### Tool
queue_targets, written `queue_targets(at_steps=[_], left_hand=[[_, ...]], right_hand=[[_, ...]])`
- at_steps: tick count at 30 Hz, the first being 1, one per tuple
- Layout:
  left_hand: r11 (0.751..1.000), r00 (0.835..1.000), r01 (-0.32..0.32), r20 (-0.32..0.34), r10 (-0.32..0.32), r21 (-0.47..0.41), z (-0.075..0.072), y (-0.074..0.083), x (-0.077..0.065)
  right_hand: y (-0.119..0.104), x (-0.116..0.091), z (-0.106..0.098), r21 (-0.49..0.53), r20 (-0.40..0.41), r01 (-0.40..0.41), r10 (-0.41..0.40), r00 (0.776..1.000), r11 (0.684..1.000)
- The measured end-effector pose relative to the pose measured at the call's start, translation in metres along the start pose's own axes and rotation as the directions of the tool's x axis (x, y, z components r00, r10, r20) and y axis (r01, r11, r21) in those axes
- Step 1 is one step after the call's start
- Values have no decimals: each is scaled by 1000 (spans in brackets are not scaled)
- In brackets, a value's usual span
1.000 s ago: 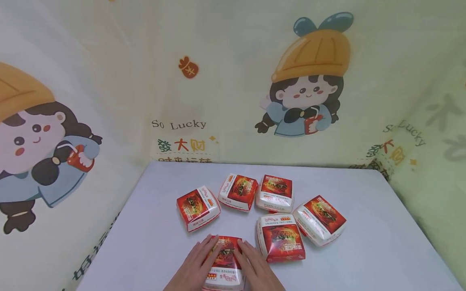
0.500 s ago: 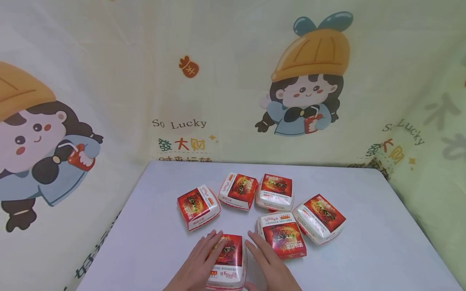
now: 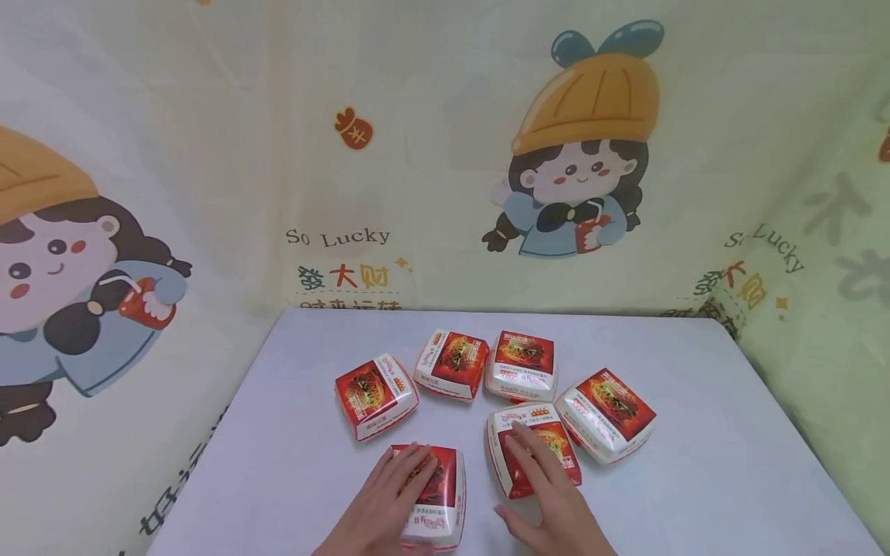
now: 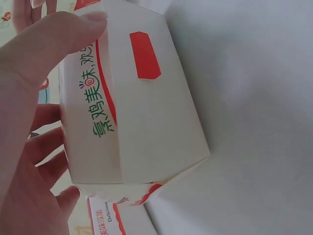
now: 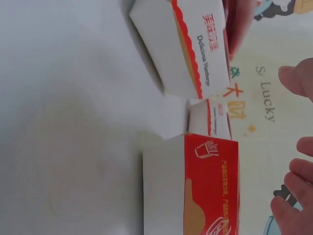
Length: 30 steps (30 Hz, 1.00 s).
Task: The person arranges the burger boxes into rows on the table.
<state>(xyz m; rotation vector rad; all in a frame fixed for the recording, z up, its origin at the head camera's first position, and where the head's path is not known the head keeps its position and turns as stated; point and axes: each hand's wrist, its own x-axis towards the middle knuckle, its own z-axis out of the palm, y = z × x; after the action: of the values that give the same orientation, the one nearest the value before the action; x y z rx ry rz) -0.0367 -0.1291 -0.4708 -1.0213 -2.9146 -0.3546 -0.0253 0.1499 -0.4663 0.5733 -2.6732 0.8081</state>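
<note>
In the head view, my left hand (image 3: 392,494) rests on the nearest burger box (image 3: 445,490), a red and white carton with a burger picture. Its fingers lie across the lid from the left. The left wrist view shows the thumb (image 4: 80,32) against the box's white near side, which has a red tab. My right hand (image 3: 549,494) is spread over a second burger box (image 3: 559,436) to the right, overlapping its lid in the head view. In the right wrist view, the fingers (image 5: 298,183) are apart from one another, beyond the red box side (image 5: 211,181).
On the white table (image 3: 292,432), more burger boxes form an arc: a left box (image 3: 375,395), two back boxes (image 3: 452,364) (image 3: 523,364), and a right box (image 3: 606,415) close beside the second box. A printed cloth (image 3: 445,154) hangs behind the table.
My right hand has left the nearest box's right side and moved right over the second box. My left hand stays on the nearest box. The view has shifted slightly.
</note>
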Motion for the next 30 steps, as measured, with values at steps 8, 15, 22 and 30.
queue_targets(at_steps=[8,15,22,30], left_hand=[[995,999,20,50,-15,-96,-8,-7,2],[983,996,48,88,-33,-176,-23,7,25],[994,998,-11,67,19,-112,-25,32,59],[970,925,228,332,-187,-88,-18,38,67]], right_hand=[[6,-3,-2,-54,-69,-24,20,997,998],[13,-7,-2,-133,-135,-83,65,989,988],[13,-9,-4,-110,-88,-217,208,974,970],[17,-10,-10,-74,-48,-300,298,953,951]])
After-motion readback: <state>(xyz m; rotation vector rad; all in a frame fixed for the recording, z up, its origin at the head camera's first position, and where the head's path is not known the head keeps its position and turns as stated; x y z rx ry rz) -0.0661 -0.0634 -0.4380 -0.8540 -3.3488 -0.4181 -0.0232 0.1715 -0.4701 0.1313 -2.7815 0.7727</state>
